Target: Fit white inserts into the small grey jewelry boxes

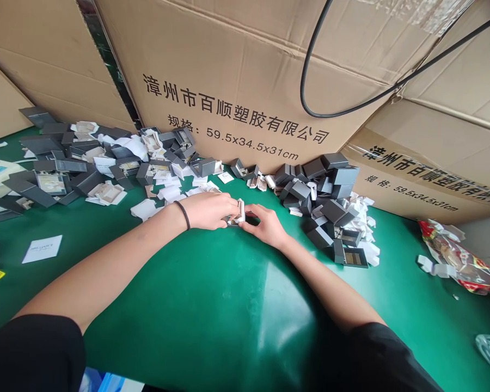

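A: Where was the white piece (239,211)?
B: On the green desk (212,305), pinched between both hands: left hand (210,209) clamped on it from 9 o'clock, right hand (266,226) gripping it from 3 o'clock.
A: And around them?
B: Heaped grey boxes (322,185) lay at 2 o'clock, cardboard cartons (237,65) stood at 12 o'clock

Left hand (210,209), right hand (267,226), one white insert (239,211), one black cable (301,81), countless grey boxes (335,177).

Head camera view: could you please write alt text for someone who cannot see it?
The left hand and right hand together pinch a small white piece above a green table. Heaps of small grey boxes and white card scraps lie behind, against large cardboard cartons.
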The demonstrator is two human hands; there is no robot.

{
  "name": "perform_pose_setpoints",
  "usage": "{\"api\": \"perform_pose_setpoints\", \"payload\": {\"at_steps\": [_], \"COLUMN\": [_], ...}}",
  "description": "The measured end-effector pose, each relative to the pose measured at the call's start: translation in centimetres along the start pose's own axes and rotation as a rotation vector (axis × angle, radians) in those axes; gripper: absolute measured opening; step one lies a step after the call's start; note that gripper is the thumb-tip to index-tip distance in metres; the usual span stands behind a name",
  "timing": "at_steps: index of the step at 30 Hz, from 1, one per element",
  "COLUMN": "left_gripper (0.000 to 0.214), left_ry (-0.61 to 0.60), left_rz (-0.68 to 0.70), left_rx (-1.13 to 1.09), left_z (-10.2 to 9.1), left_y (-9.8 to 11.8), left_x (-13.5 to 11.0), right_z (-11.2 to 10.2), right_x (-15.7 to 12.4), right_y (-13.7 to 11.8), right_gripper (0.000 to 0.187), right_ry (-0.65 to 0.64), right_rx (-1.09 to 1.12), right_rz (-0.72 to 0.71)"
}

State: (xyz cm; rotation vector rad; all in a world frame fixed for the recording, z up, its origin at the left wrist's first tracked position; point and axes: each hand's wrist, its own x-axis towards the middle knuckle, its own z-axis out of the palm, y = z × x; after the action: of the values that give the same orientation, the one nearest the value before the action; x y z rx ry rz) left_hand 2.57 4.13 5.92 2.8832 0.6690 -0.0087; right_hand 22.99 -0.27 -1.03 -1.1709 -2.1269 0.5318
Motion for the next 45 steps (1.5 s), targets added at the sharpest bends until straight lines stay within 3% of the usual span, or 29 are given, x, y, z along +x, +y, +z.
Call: {"api": "perform_pose_setpoints", "payload": {"at_steps": [6, 16, 26, 33, 41, 45], "left_gripper": [0.009, 0.012, 0.012, 0.013, 0.016, 0.024], "left_ry": [-0.051, -0.063, -0.057, -0.063, -0.092, -0.111], "left_rz": [-0.007, -0.030, -0.042, -0.024, -0.070, -0.115], "left_rx": [0.001, 0.004, 0.043, 0.004, 0.055, 0.108], "left_z": [-0.2, -0.3, -0.3, -0.4, -0.6, -0.7], "left_y": [0.0, 0.0, 0.0, -0.1, 0.5, 0.8], "left_x": [0.0, -0.1, -0.2, -0.2, -0.1, -0.2], "right_z": [-1.0, -0.6, 0.4, 0.4, 0.3, 0.3], "right_x": [0.4, 0.0, -1.3, -1.4, -1.0, -0.3], "right_y": [0.1, 0.0, 0.3, 0.5, 0.3, 0.2], "right_gripper": [0.019, 0.023, 0.030, 0.031, 0.027, 0.042], "right_ry": [-0.112, -0.147, -0.044, -0.039, 0.074, 0.071], "right_rx": [-0.020, -0.243, -0.400, -0.457, -0.158, -0.084], "right_rz": [-0.163, -0.265, -0.303, -0.351, -0.172, -0.046]}}
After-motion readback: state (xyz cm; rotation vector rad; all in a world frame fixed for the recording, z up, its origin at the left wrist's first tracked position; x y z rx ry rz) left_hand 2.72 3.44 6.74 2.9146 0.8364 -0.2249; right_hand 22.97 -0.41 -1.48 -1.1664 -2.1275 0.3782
